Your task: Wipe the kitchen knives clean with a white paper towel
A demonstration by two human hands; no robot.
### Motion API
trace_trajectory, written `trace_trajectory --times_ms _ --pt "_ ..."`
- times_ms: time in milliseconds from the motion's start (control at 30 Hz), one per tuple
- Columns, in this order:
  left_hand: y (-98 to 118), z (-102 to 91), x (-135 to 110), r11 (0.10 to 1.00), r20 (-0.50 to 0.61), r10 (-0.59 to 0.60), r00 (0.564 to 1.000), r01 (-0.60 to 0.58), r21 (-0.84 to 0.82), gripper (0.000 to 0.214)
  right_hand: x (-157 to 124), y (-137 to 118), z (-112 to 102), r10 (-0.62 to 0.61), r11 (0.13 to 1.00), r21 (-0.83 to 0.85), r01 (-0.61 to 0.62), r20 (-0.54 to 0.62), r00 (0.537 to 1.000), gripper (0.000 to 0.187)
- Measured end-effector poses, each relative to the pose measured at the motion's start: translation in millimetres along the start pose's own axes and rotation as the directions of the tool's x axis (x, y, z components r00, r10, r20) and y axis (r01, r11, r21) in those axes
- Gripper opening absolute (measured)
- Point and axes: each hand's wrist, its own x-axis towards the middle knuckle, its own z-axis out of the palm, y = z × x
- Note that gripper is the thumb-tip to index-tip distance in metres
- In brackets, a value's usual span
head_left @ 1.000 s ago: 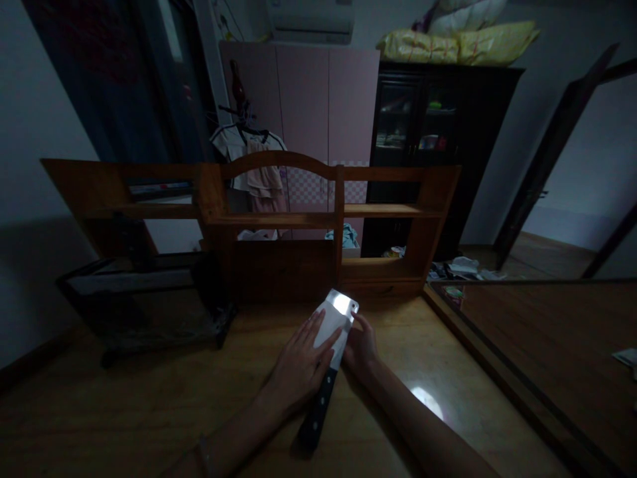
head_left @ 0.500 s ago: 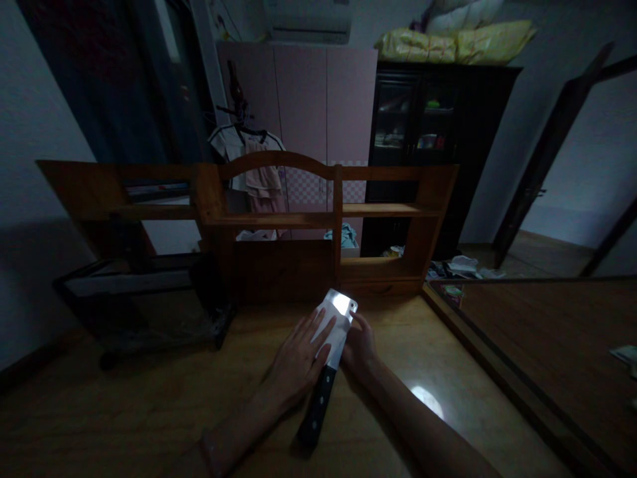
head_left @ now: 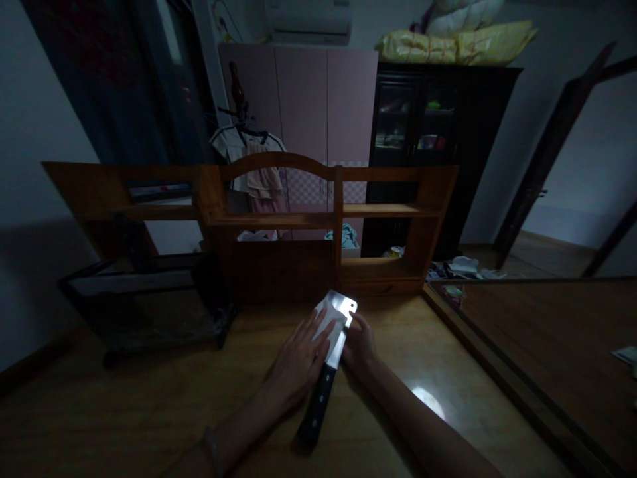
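Observation:
A cleaver with a broad steel blade and a black riveted handle lies at a slant in front of me, its handle end toward me. My left hand rests on the blade with fingers stretched out flat. Under those fingers is a thin white sheet, a tissue or cloth, spread over part of the steel. My right hand grips the blade's right edge near the small hole, its fingers partly hidden behind the blade. The handle is free of both hands.
Beneath is a glossy wooden tabletop. A wooden shelf rack stands along its far side, with a dark-framed glass tank at left. A raised wooden ledge runs along the right. Wardrobes stand beyond.
The white sheet has shifted slightly down the blade under my left fingers, baring more steel near the top corner. Both hands stay almost in place on the cleaver.

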Motion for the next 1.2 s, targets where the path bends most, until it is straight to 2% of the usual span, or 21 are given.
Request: trace_trajectory --times_ms 200,400,567,700,767,867,967,1200 --pt "-3.3 3.0 -0.6 0.998 -0.007 -0.050 0.999 0.050 -0.024 0.047 -4.2 -1.3 6.7 0.017 1.000 -0.016 -0.017 -0.006 1.000 0.028" --pt "-11.9 8.2 -0.9 0.993 -0.076 -0.084 0.994 0.077 -0.085 0.048 0.5 0.1 1.0 -0.003 0.999 -0.043 0.004 0.018 1.000 0.031" --pt "-11.2 2.9 2.1 0.998 -0.082 -0.060 0.995 0.059 -0.014 0.046 1.5 0.6 -1.5 -0.004 1.000 -0.008 0.005 0.022 1.000 0.035" --pt "-1.0 -4.8 3.8 0.999 -0.037 0.026 0.999 -0.025 0.023 0.045 0.1 -0.2 -0.4 -0.007 1.000 0.003 0.007 0.037 0.999 0.035" --pt "1.1 -5.2 3.4 1.000 -0.018 0.021 1.000 -0.021 0.000 0.045 0.5 -0.2 -0.6 -0.006 1.000 -0.002 0.006 0.018 1.000 0.032" --pt "-3.1 -0.8 2.0 0.991 -0.014 -0.082 0.997 0.080 -0.103 0.045 1.8 0.1 -1.8 -0.004 1.000 -0.013 0.004 0.009 1.000 0.029" --pt "-11.0 4.9 1.0 0.937 0.011 -0.187 0.982 0.182 -0.299 0.044 1.9 0.1 -2.0 -0.027 1.000 -0.012 0.027 0.007 1.000 0.028" --pt "-13.7 6.8 4.3 0.663 0.128 -0.271 0.954 0.282 -0.693 0.044 -1.6 -1.4 1.1 -0.006 1.000 -0.020 0.006 -0.027 1.000 0.032"
